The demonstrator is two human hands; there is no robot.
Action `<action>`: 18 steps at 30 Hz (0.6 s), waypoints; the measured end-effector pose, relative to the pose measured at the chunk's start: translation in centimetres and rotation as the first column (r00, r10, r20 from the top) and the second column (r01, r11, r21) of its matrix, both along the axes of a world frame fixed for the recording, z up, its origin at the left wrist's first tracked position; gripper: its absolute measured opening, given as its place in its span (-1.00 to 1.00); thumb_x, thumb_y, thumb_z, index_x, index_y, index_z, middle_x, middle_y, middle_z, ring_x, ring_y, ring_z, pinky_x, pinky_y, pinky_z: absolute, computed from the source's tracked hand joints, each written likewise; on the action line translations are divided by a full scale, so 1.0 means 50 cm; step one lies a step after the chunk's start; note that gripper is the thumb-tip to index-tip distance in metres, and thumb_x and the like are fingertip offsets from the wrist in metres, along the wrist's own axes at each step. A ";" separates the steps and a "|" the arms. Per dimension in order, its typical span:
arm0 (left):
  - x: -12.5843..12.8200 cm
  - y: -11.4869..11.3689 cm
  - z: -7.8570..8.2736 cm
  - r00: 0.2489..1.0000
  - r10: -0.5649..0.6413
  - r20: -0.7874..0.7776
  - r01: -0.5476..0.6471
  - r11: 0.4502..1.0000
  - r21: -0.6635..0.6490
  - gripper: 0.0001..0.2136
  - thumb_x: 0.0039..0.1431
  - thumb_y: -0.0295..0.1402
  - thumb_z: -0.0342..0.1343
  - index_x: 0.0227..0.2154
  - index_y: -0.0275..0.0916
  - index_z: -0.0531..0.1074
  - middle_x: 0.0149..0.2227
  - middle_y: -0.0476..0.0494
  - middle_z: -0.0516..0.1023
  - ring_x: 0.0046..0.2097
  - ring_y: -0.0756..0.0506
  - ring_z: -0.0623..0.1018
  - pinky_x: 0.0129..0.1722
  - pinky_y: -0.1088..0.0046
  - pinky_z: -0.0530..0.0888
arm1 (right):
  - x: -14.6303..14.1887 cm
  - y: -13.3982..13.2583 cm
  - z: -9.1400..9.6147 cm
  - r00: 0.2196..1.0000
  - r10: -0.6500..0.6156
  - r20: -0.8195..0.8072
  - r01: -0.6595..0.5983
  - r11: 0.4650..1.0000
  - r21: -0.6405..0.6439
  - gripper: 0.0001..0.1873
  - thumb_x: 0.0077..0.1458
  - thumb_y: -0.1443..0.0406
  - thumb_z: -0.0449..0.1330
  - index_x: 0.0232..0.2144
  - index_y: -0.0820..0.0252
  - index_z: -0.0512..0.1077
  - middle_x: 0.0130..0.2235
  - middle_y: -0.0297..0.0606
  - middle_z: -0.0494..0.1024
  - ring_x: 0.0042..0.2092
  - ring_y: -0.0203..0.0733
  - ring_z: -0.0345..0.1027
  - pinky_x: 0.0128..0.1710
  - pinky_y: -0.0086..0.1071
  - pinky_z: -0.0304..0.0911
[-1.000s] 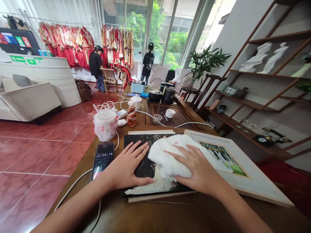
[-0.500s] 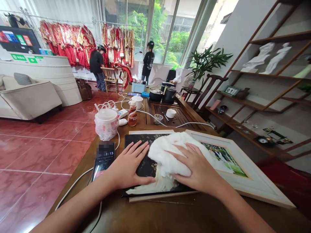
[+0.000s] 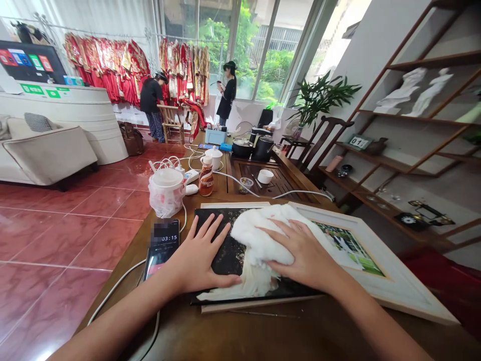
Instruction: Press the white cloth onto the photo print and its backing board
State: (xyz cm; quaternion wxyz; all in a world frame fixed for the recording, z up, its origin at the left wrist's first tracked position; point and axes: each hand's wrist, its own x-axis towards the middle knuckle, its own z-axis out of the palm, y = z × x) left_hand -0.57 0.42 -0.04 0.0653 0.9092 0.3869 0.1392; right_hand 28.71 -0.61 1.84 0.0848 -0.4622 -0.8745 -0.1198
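Note:
My left hand (image 3: pixel 205 258) lies flat with fingers spread on a black speckled board (image 3: pixel 228 256), its thumb reaching a pale, streaked cream-coloured patch (image 3: pixel 250 286). A fluffy white wad of stuffing (image 3: pixel 250 228), perhaps cotton, covers the board's right part. On top of this wad rests my right hand (image 3: pixel 302 250), fingers apart and pressed lightly over it, the thumb low at its near edge. Under the board shows a light wooden frame edge (image 3: pixel 240 307). To the right, a white-matted picture frame (image 3: pixel 402 281) holds a photo (image 3: pixel 349 250), partly covered by the wad.
Left of the board lie a phone (image 3: pixel 162 248) and a white cable (image 3: pixel 116 286). Beyond stand a bagged white tub (image 3: pixel 167 193), a brown bottle (image 3: pixel 206 178) and a white cup (image 3: pixel 265 176). Two people (image 3: pixel 152 103) (image 3: pixel 227 95) stand near hanging red garments (image 3: pixel 108 65). Shelves (image 3: pixel 413 115) rise at right.
My right hand has shifted very slightly on the wad, while my left stays in place. The person by the window has turned leftward, with hands raised in front.

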 end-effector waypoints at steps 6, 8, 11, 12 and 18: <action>0.002 -0.002 0.004 1.000 0.015 -0.023 -0.016 0.999 -0.036 0.00 0.06 0.39 -0.16 0.39 -0.21 -0.11 0.42 -0.29 -0.19 0.40 -0.41 -0.13 0.30 -0.22 -0.20 | -0.001 0.095 0.000 0.999 -0.046 -0.022 0.046 0.998 0.030 -0.35 0.16 -0.10 0.10 0.20 0.05 0.30 0.21 0.01 0.34 0.20 0.23 0.22 0.14 0.21 0.10; 0.002 -0.001 0.005 0.999 0.027 -0.027 -0.028 0.999 -0.044 0.00 0.06 0.40 -0.17 0.39 -0.21 -0.11 0.42 -0.29 -0.20 0.40 -0.41 -0.14 0.29 -0.26 -0.21 | -0.001 0.094 0.000 0.999 -0.041 -0.022 0.042 0.999 0.035 -0.36 0.17 -0.09 0.10 0.19 0.06 0.31 0.20 0.01 0.35 0.19 0.23 0.24 0.13 0.20 0.10; 0.001 0.000 0.004 0.999 0.034 -0.024 -0.035 0.999 -0.040 0.00 0.05 0.40 -0.16 0.39 -0.21 -0.09 0.41 -0.30 -0.18 0.40 -0.42 -0.12 0.27 -0.30 -0.17 | 0.001 0.054 -0.001 1.000 -0.017 -0.014 0.018 0.999 0.033 -0.38 0.16 -0.07 0.13 0.19 0.02 0.31 0.19 -0.02 0.37 0.18 0.20 0.25 0.14 0.19 0.09; 0.000 0.000 0.003 0.999 0.035 -0.021 -0.035 0.999 -0.038 0.00 0.04 0.40 -0.15 0.38 -0.21 -0.09 0.41 -0.30 -0.18 0.40 -0.42 -0.11 0.27 -0.30 -0.15 | 0.001 0.033 -0.002 1.000 -0.004 -0.010 0.004 1.000 0.030 -0.38 0.15 -0.05 0.15 0.20 -0.02 0.29 0.20 -0.04 0.36 0.19 0.19 0.24 0.15 0.19 0.07; 0.000 0.001 0.002 0.999 0.036 -0.019 -0.037 0.999 -0.032 0.00 0.05 0.40 -0.14 0.38 -0.23 -0.08 0.41 -0.30 -0.19 0.40 -0.40 -0.11 0.27 -0.28 -0.13 | 0.016 -0.105 -0.012 0.996 0.078 0.049 -0.077 0.997 -0.023 -0.19 0.05 0.07 0.22 0.32 -0.13 0.07 0.28 -0.17 0.26 0.25 0.18 0.16 0.18 0.18 0.00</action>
